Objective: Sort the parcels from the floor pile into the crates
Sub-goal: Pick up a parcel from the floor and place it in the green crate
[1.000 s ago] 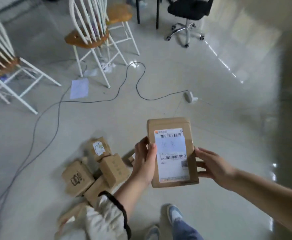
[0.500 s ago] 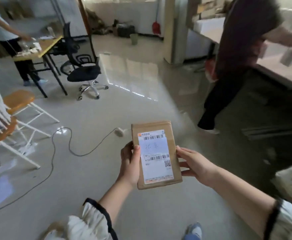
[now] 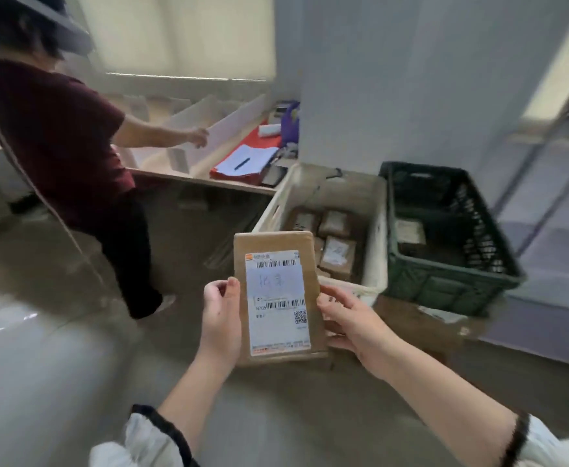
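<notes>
Both hands, left hand [image 3: 221, 320] and right hand [image 3: 350, 316], clamp a labelled cardboard parcel [image 3: 278, 298] by its side edges, near the white crate [image 3: 375, 251] and the green crate [image 3: 445, 284].

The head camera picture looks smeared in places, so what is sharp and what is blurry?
Head view: the held parcel and both hands, left and right, are fairly sharp; the white crate, green crate and the person in maroon are motion-blurred; straight edges bow from the wide lens.
</notes>
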Demonstrator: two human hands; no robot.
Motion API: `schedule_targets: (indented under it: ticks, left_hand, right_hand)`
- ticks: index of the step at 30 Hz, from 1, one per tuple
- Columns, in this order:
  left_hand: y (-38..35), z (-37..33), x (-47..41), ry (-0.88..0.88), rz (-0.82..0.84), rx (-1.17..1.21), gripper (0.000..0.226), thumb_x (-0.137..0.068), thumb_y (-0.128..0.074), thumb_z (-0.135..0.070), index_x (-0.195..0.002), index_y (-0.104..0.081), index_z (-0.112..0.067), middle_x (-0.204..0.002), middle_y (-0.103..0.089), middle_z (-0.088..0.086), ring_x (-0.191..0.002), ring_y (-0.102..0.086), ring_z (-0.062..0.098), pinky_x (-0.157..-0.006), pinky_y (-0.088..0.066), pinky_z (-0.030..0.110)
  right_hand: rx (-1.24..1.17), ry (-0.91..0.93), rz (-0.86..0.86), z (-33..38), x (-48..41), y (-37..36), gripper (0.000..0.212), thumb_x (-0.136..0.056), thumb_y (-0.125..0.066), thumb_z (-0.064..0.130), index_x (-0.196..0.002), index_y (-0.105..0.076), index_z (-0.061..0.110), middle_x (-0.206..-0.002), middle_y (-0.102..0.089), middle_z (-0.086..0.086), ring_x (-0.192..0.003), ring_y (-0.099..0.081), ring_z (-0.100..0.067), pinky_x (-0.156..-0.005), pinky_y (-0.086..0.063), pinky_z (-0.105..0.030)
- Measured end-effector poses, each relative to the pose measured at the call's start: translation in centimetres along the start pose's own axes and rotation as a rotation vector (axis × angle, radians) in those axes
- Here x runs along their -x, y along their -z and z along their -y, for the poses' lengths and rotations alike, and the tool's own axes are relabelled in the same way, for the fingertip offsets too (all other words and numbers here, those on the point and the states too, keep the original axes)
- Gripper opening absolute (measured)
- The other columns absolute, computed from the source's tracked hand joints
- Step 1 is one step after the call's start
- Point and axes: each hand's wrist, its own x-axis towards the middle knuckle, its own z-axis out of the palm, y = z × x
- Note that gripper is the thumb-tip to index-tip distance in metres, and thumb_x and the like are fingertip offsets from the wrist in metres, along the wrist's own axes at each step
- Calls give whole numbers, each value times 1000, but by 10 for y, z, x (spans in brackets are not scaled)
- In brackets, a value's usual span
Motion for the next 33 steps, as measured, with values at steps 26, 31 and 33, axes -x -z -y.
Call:
schedule_targets:
  ticks: [26,31,33]
  left_hand:
    - [-568,18,-239,200,640,-197,25,-97,-42,-44,-97,-57,-24,-83,-66,-6,-65,-66,2,-47,-48,14]
    - [-635,62,-273,316,777,-440,21,-95,-43,-49,-96,-55,-32,-92,-63,-11,-81,-61,7,-57,-47,24]
    - [-648,79,-281,363,812,-503,19,-94,-44,-49,-96,-52,-33,-92,-60,-12,-81,-57,6,-59,-45,24]
  right_hand:
    - [-79,-66,-717,85,-235,449,46,-98,-46,28,-143,-36,30,-95,-62,20,-85,-62,2,-62,-49,-16]
    - [-102,-265,-733,67,-278,504,44,-97,-47,27,-141,-40,24,-116,-64,1,-100,-62,-15,-83,-52,-32]
    - [-50,-320,-720,55,-294,520,46,-97,-46,27,-142,-38,24,-126,-60,-1,-112,-58,-19,-99,-46,-40]
